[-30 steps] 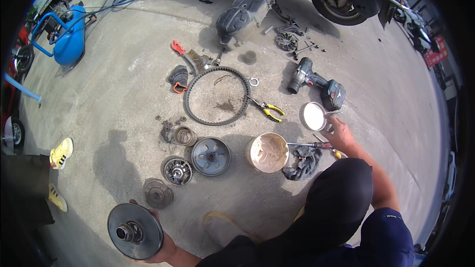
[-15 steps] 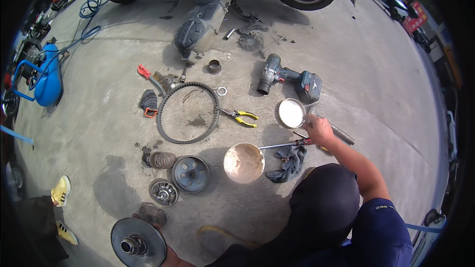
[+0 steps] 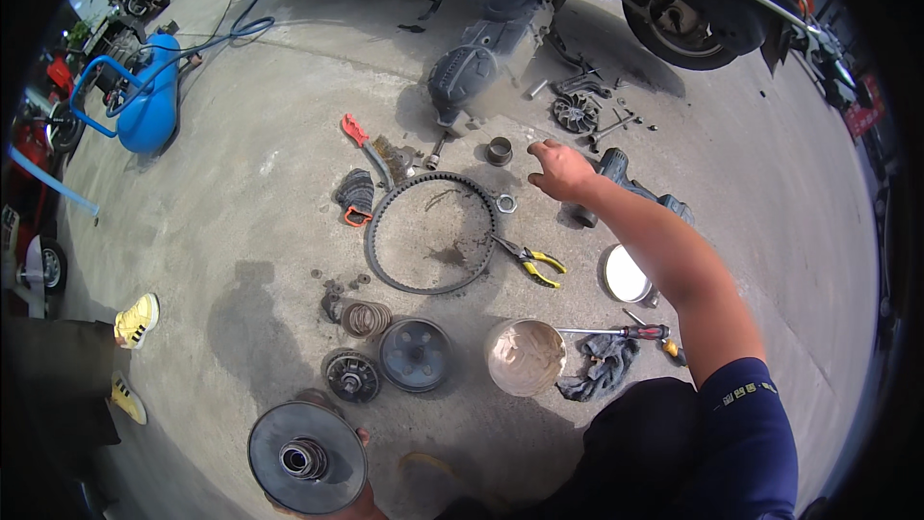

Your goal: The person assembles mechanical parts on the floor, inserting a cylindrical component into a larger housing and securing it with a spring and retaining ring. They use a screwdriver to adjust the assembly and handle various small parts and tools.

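My left hand [image 3: 363, 504] grips a dark metal pulley disc [image 3: 273, 438] with a ringed hub at the lower left; the disc hides most of the fingers. My right hand [image 3: 561, 171] is stretched over the ground with fingers apart and nothing visible in them. Just left of it is a short metal collar [image 3: 499, 151]. A toothed drive belt [image 3: 370, 248] lies below the collar, beside a hex nut [image 3: 506, 203] and yellow-handled pliers [image 3: 541, 268]. My right forearm partly covers a cordless impact wrench [image 3: 613, 166].
A scooter [image 3: 472, 63] stands across the far side. Nearer lie a clutch bell [image 3: 416, 354], clutch plate [image 3: 352, 377], spring [image 3: 366, 319], tub of pale grease [image 3: 526, 356], white-faced lid [image 3: 626, 274], screwdriver [image 3: 647, 332] and rag [image 3: 606, 366]. Someone's yellow shoes [image 3: 138, 318] are at left.
My right hand has left the spot beside the white-faced lid and moved forward and left, near the collar. The view has shifted; my left hand still holds the pulley disc.
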